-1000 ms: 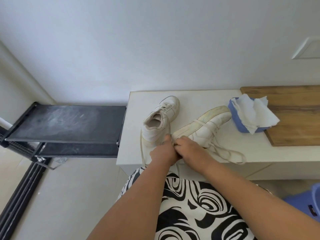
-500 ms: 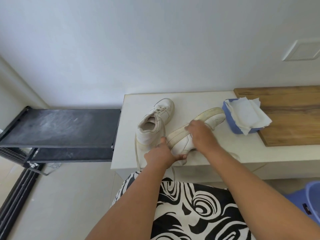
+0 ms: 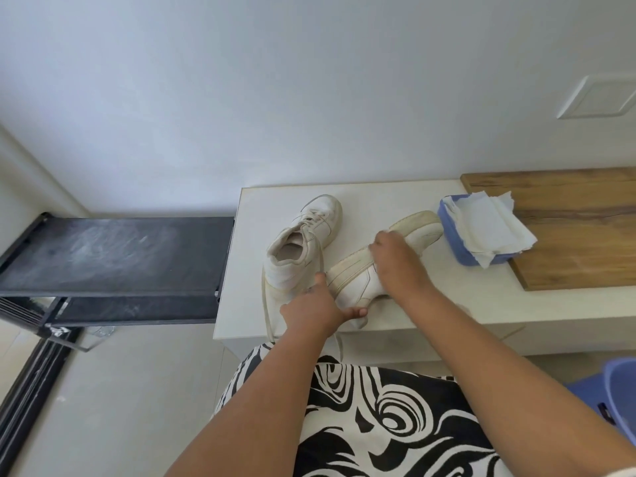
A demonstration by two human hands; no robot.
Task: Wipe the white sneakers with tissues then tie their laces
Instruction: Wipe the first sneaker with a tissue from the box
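**Sneaker on its side near the worktop edge, laces hanging loose**

Sneakers sat on the white worktop [image 3: 378, 197]: the upright sneaker [image 3: 303, 242] toward the left, the tipped sneaker [image 3: 361, 280] lying on its side just beside it, heel at the near edge. The left hand [image 3: 315, 309] gripped that heel with fingers curled under it; the right hand [image 3: 395, 259] pressed down on the upper, fingers clamped over the shoe. Whether it held a tissue could not be told.

A loose lace [image 3: 266, 304] trailed off the worktop edge; a forearm could likely snag it and drag the upright sneaker down. The tipped sneaker, so near the edge, might slip off if the heel grip eased.

A blue tissue box [image 3: 461, 253] stood near the toe, white tissues [image 3: 488, 225] spilling from its top. A blue bin [image 3: 619, 383] at lower right showed no contents.
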